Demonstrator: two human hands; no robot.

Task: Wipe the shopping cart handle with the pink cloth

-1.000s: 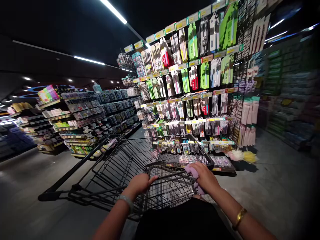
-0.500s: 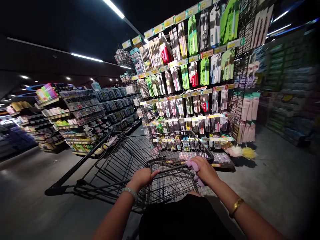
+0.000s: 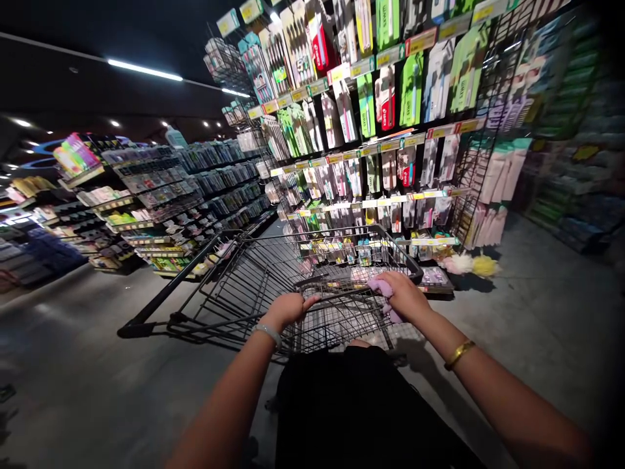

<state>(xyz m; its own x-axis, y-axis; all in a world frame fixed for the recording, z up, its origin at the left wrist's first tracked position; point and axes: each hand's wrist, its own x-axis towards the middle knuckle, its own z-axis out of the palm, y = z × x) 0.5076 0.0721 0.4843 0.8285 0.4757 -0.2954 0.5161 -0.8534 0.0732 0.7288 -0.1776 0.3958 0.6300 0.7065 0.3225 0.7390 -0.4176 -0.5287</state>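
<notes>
A black wire shopping cart [image 3: 254, 286] stands in front of me in a store aisle. My left hand [image 3: 289, 309] is closed round the cart's handle bar [image 3: 336, 294] on the left. My right hand [image 3: 404, 296] grips the same bar on the right, with a small pink cloth [image 3: 383, 288] pressed between palm and bar. The basket looks bare of goods. A bracelet shows on each wrist.
A tall wire rack [image 3: 371, 130] of hanging toothbrush and blister packs rises just beyond the cart's nose. Shelves of goods [image 3: 146, 202] line the left side. Yellow and pink puffs [image 3: 471, 264] lie at the rack's foot. Grey floor spreads to the left and right.
The cart and both hands have moved forward, away from me, toward the rack. My arms are more stretched out. Both grips are unchanged.
</notes>
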